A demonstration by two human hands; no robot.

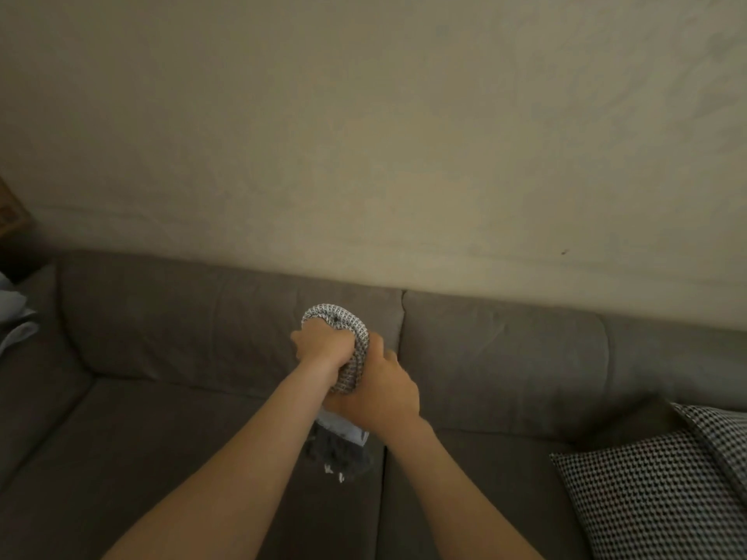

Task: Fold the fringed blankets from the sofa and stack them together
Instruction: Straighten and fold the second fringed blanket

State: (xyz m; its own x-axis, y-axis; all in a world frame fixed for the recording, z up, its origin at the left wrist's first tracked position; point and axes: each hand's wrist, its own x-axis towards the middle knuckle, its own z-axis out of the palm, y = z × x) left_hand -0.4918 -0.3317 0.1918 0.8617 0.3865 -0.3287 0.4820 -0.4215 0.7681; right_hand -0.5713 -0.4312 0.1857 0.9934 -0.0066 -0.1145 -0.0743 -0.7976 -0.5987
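Note:
A grey-and-white patterned fringed blanket (pixel 347 321) is bunched up and held in the air in front of the sofa back. My left hand (pixel 319 345) grips its top fold. My right hand (pixel 384 392) grips the bunch just below and to the right. A pale part of the cloth and its dark fringe (pixel 339 450) hang down under my hands, over the seam between two seat cushions. Most of the blanket is hidden behind my hands and forearms.
The grey-brown sofa (pixel 182 418) fills the lower half, with a plain beige wall behind it. A black-and-white checked cushion (pixel 663 487) lies at the right end. Pale blue cloth (pixel 16 317) shows at the far left edge.

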